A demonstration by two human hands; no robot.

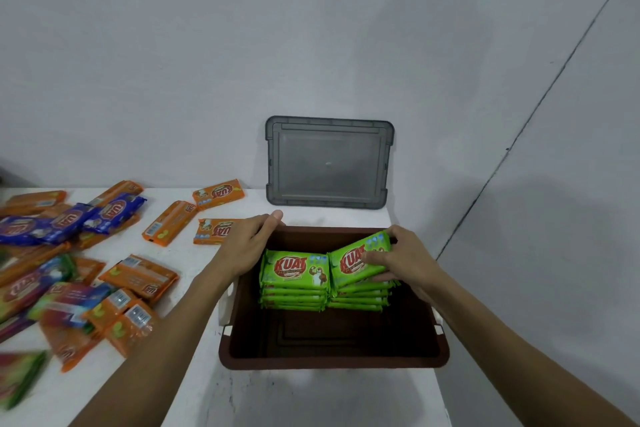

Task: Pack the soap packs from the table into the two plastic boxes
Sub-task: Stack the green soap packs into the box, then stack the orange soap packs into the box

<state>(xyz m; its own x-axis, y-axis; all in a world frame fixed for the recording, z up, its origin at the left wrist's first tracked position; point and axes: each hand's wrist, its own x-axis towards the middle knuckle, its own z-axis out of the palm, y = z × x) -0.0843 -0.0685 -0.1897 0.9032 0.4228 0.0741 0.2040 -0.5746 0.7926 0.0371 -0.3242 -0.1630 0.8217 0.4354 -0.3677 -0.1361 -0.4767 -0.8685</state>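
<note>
Brown rectangular plastic box [332, 362] sits open on the white table [187, 260], right of centre, near the table's right edge. Inside it, against the far wall, are two stacks of green soap packs side by side: left stack [294, 270] lies flat and squared, right stack [356, 300] sits just beside it, touching. Right hand [405, 260] grips one green soap pack [356, 258] by its right end, fingers curled over the top face. The pack is tilted, its right end raised and its left end down on the right stack. Left hand [247, 243] holds the box's far-left corner, thumb along the rim, fingers over the wall and inside. Grey translucent plastic lid [329, 163] stands upright behind the box, leaning on the pale wall [311, 28]. Left part of the table – a loose scatter of orange soap packs [138, 274] and blue soap packs [69, 222], some overlapping, the near ones blurred.
</note>
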